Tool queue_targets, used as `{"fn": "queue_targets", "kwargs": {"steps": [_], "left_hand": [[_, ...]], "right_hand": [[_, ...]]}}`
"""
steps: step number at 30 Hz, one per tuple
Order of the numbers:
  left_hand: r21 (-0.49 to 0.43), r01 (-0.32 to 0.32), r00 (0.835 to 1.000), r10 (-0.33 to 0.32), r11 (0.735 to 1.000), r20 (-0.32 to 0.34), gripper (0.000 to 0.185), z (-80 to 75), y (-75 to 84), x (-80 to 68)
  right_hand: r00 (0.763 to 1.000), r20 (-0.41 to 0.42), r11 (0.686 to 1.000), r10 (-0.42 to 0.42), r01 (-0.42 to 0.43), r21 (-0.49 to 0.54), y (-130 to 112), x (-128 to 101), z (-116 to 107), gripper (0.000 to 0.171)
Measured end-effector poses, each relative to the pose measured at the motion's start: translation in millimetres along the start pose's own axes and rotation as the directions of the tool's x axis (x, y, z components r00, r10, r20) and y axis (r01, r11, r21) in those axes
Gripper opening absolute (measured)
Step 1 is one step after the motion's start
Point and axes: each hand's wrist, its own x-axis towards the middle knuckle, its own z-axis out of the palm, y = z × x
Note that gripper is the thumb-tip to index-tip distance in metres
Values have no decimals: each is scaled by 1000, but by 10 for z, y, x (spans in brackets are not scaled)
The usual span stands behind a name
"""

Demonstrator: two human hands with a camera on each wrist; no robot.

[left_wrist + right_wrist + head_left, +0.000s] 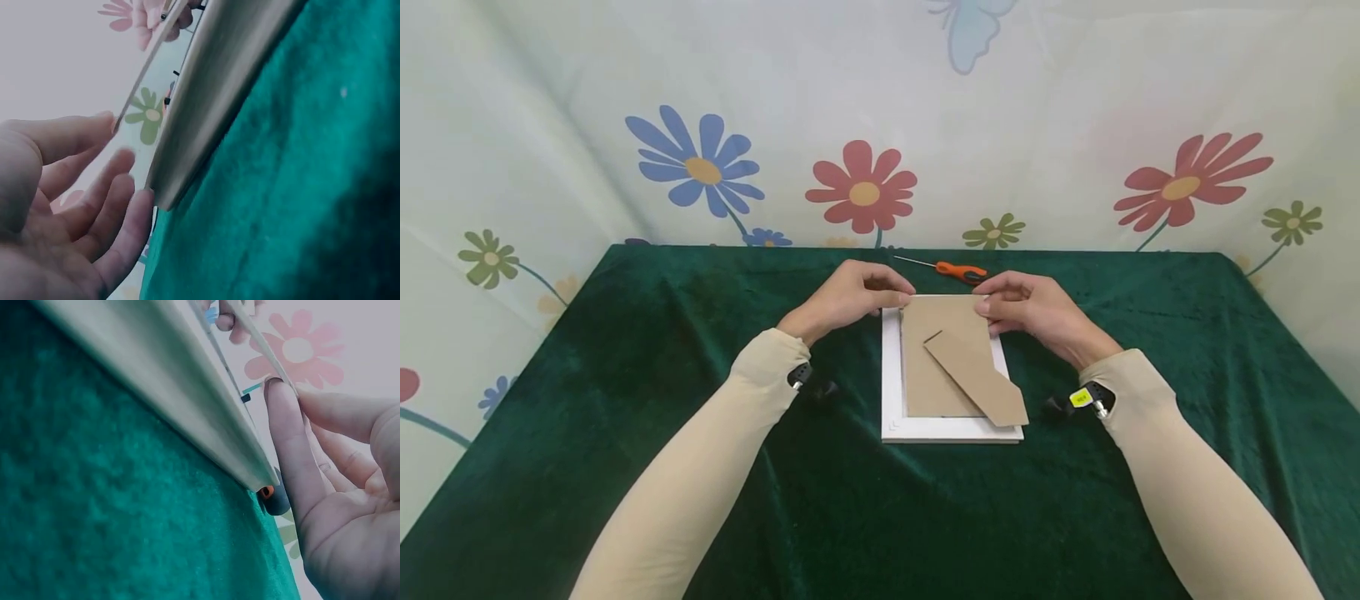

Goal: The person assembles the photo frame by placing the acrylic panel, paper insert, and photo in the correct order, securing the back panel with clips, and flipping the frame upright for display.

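A white picture frame (892, 375) lies on the green cloth, overlapped by a brown backing board (946, 317) with a slanting easel leg (977, 377). My left hand (852, 296) pinches the board's far left corner between thumb and fingers. At the far right corner, my right hand (1033, 312) pinches it too. Both wrist views show this end of the board (145, 75) raised off the frame's back, leaving a gap. Small black tabs (245, 397) stick up along the frame's inner edge. In the left wrist view, the lower fingers touch the frame's side (206, 106).
Just beyond the frame lies a screwdriver (958, 272) with an orange and black handle, its shaft pointing left. Green velvet cloth (625, 400) covers the table. A pale curtain (1037, 108) printed with flowers hangs behind its far edge.
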Motion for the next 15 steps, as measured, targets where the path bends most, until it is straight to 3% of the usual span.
{"fn": "queue_targets", "kwargs": {"steps": [7, 15], "left_hand": [[98, 10, 1000, -10, 995, 0, 38, -15, -26, 25], [86, 14, 998, -19, 996, 60, 49, -91, -123, -17]], "right_hand": [[1000, -23, 996, -1, 4, 95, -14, -33, -72, 46], [999, -36, 994, 20, -15, 111, -27, -47, -93, 49]]}}
